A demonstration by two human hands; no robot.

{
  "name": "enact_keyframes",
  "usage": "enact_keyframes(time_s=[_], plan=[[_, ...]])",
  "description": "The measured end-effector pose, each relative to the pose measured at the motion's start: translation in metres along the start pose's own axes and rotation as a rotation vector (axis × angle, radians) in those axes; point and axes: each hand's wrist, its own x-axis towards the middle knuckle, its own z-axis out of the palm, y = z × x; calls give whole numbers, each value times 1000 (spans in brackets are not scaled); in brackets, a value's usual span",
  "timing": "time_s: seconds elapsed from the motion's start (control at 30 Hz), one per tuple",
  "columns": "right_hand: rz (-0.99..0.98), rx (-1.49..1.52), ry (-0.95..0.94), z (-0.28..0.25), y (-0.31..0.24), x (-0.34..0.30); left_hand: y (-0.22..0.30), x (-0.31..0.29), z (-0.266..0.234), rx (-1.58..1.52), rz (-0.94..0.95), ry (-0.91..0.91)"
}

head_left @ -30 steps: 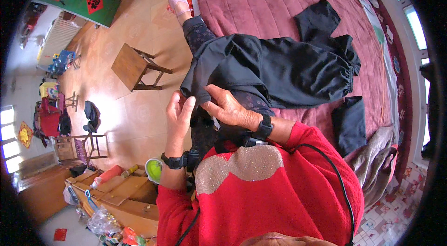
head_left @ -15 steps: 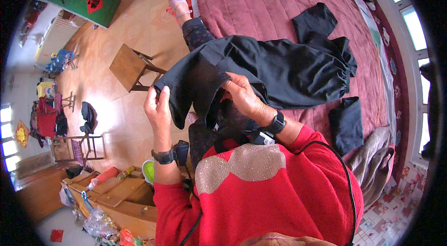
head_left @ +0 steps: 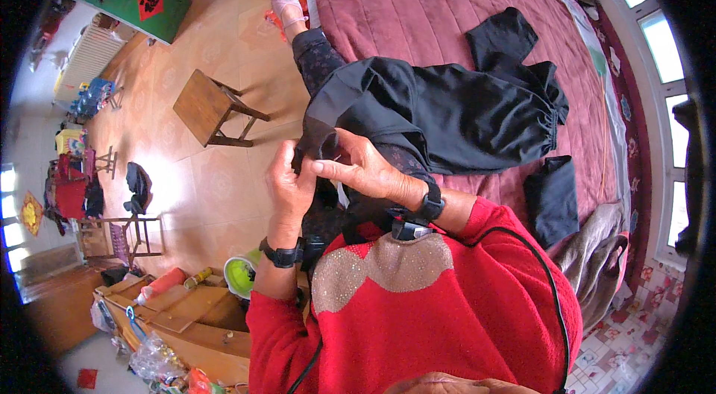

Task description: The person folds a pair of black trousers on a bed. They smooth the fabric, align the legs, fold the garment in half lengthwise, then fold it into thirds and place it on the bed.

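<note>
Across my lap and onto the bed lies a black garment (head_left: 477, 114) of smooth cloth, apparently trousers, with a gathered edge at its right end. Its left end is bunched up between my two hands. My left hand (head_left: 289, 189) closes on the edge of the cloth from the left. From the right, my right hand (head_left: 367, 168) pinches the same bunched part, its thumb pointing toward the left hand. The fingers nearly meet, and the cloth partly hides their tips. More black cloth (head_left: 503, 36) lies beyond the garment, and a folded black piece (head_left: 552, 200) rests to its right.
A bed with a dusky pink quilted cover (head_left: 418, 14) fills the right side. On the tiled floor at left stands a wooden stool (head_left: 205, 107). A green-lined bin (head_left: 240, 276) is beside a wooden cabinet (head_left: 201, 319) at lower left. Grey-brown clothing (head_left: 597, 252) lies at right.
My hands have come together: the left has moved right and the right slightly left. The cloth edge, spread between them before, is now bunched and gathered in the fingers.
</note>
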Motion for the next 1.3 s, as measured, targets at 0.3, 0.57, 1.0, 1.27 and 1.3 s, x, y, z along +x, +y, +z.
enact_keyframes(time_s=[0.3,0.57,1.0,1.27,1.3], plan=[[-55,-496,227,-33,3,4,-21,23,-43,-290,-332,260],[-89,-396,118,0,0,10,-4,5,-12,-172,-133,-2],[31,-276,-87,17,-5,15,-3,-6,-17,-81,-108,-109],[96,-204,-278,19,-2,18,-8,-4,-25,146,5,-91],[131,-233,-303,18,-1,18,-8,-6,-26,157,-17,-94]])
